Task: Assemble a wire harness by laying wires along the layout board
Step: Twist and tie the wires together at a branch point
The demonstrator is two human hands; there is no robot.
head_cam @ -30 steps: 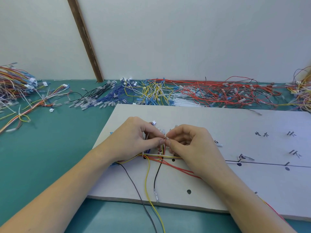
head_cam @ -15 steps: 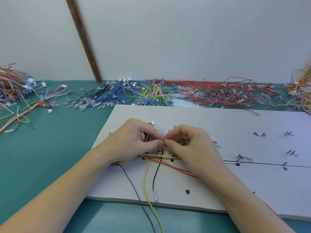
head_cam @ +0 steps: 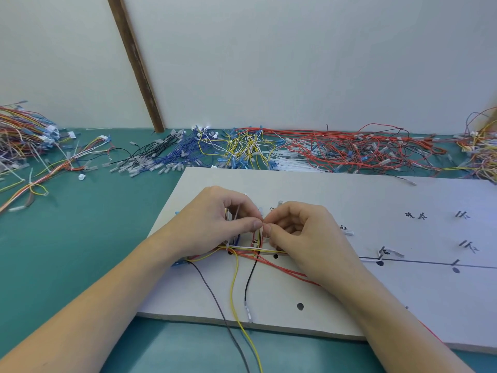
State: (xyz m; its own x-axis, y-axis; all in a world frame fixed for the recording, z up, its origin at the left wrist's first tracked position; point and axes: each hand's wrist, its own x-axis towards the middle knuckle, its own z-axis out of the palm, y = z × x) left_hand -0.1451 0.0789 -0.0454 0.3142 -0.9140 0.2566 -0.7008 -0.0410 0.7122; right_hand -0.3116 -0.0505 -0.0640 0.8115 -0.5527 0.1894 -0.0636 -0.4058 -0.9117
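A white layout board point(head_cam: 336, 189) lies on the green table, marked with black lines, dots and handwritten labels. My left hand point(head_cam: 215, 219) and my right hand point(head_cam: 301, 232) meet fingertip to fingertip over its left part, both pinching a small bunch of wires point(head_cam: 258, 238) that stands up from the board. Beneath the hands a bundle of yellow, white and red wires point(head_cam: 250, 249) runs along the board. A yellow wire point(head_cam: 234, 292), a black wire point(head_cam: 250, 281) with a clear terminal, and a dark grey wire point(head_cam: 212, 292) trail toward the near edge.
Loose wire piles lie along the back of the green table point(head_cam: 80, 251): mixed harnesses point(head_cam: 24, 135) at left, black and blue wires point(head_cam: 166, 157), yellow wires point(head_cam: 244, 149), red wires point(head_cam: 355, 152), more mixed wires point(head_cam: 481, 149) at far right. A wooden strip point(head_cam: 134, 63) leans on the wall.
Both hands stay pinched together at the same spot on the board; only small finger shifts show. The view has drifted slightly.
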